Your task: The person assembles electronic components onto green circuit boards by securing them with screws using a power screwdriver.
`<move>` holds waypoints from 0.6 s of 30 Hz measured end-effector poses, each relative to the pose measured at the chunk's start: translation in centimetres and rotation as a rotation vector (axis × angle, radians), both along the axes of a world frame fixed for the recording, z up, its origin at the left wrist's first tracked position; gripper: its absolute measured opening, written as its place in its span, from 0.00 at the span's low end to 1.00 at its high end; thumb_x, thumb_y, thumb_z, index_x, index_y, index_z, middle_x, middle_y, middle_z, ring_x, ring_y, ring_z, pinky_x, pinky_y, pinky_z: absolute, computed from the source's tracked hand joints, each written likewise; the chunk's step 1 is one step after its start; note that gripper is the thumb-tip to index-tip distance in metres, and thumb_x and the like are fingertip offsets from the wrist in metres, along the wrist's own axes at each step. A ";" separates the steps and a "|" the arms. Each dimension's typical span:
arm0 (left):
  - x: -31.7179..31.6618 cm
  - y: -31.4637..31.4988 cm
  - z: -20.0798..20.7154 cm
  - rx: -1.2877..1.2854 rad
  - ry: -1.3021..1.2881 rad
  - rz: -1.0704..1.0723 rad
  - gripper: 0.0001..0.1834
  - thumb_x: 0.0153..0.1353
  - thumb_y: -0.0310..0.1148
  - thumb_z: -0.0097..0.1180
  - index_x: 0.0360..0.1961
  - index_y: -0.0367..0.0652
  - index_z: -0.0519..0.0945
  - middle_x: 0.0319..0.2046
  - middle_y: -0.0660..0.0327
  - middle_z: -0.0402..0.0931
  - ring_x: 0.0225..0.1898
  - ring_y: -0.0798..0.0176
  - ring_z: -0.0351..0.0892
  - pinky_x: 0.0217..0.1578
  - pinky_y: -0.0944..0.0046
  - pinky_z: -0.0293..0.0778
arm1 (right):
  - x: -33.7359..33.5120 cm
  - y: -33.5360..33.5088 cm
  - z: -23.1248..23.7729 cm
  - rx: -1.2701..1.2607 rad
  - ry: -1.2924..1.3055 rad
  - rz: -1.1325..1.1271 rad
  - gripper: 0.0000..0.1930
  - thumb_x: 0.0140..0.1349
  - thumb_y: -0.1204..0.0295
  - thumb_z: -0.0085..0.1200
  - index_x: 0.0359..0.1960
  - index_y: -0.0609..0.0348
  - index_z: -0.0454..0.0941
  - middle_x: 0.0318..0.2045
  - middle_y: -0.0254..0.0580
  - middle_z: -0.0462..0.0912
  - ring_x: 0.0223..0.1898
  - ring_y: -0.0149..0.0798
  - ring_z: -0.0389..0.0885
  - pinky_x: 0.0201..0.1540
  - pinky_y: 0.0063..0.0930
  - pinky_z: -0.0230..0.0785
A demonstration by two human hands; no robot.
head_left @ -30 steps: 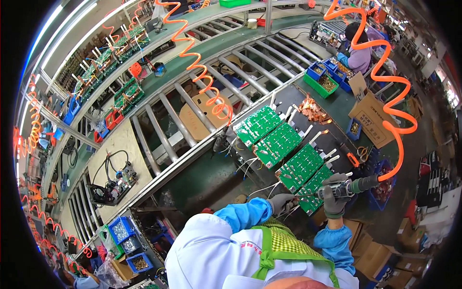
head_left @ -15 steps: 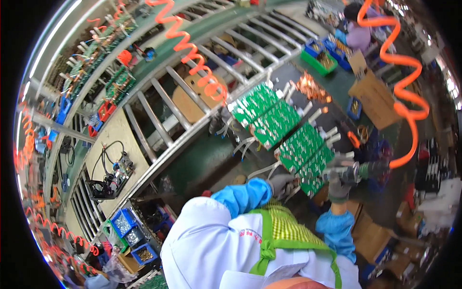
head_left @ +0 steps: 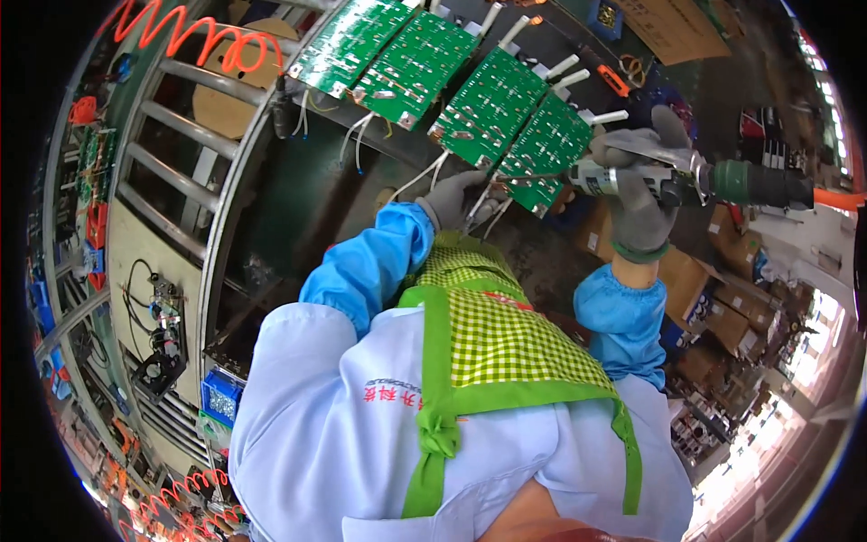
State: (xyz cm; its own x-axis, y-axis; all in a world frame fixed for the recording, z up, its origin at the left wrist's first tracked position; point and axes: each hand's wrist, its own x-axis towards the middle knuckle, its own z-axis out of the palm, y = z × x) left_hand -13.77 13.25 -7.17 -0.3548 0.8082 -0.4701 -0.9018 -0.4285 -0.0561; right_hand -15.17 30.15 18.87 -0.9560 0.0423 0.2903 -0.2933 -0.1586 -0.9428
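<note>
My right hand [head_left: 643,210], in a grey glove, is wrapped round a silver air screwdriver [head_left: 596,178] with a dark green and black rear end. The tool lies almost level, its thin bit pointing left across the lower end of the nearest green circuit board [head_left: 546,144]. Beside that board's lower left edge is my grey-gloved left hand [head_left: 452,200], fingers closed near the bit's tip and the white wires [head_left: 479,203]; what they pinch is hidden. More green circuit boards [head_left: 492,104] lie in a row toward the upper left, with white leads at both ends.
An orange coiled hose [head_left: 226,45] hangs at the upper left, over a metal roller conveyor [head_left: 194,181]. An orange-handled cutter [head_left: 614,81] and a cardboard sheet [head_left: 673,27] lie beyond the boards. Cardboard boxes [head_left: 686,271] stand at my right; a blue bin [head_left: 219,396] at my left.
The view has turned and shifted, so the boards now appear higher and further left. The screwdriver stays in my right hand, and my left hand remains at the near board's edge.
</note>
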 end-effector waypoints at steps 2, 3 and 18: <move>-0.6 0.0 0.5 -0.006 0.022 -0.024 0.20 0.64 0.42 0.43 0.47 0.35 0.70 0.36 0.53 0.76 0.27 0.64 0.76 0.23 0.71 0.76 | -0.2 0.0 -0.2 0.021 0.050 -0.010 0.42 0.45 0.65 0.68 0.60 0.65 0.57 0.37 0.47 0.78 0.35 0.37 0.80 0.39 0.31 0.75; -0.4 0.2 1.1 -0.004 0.017 -0.027 0.20 0.64 0.42 0.43 0.47 0.35 0.70 0.36 0.53 0.76 0.27 0.64 0.76 0.23 0.71 0.76 | -0.2 0.1 -0.3 0.023 0.046 -0.012 0.42 0.45 0.65 0.68 0.60 0.65 0.57 0.37 0.47 0.78 0.35 0.37 0.80 0.39 0.31 0.75; -0.9 2.1 3.0 -0.392 0.225 -0.093 0.14 0.65 0.37 0.41 0.37 0.35 0.72 0.26 0.60 0.74 0.20 0.70 0.71 0.20 0.75 0.70 | -2.5 0.9 -2.1 -0.156 0.126 -0.028 0.43 0.50 0.39 0.51 0.61 0.52 0.54 0.46 0.49 0.72 0.42 0.45 0.77 0.43 0.41 0.75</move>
State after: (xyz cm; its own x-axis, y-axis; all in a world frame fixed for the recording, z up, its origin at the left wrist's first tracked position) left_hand -14.65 15.34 -4.15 -0.4174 0.6182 -0.6661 -0.9086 -0.2948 0.2957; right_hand -17.63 31.01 16.74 -0.9104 0.1220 0.3953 -0.4136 -0.2903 -0.8629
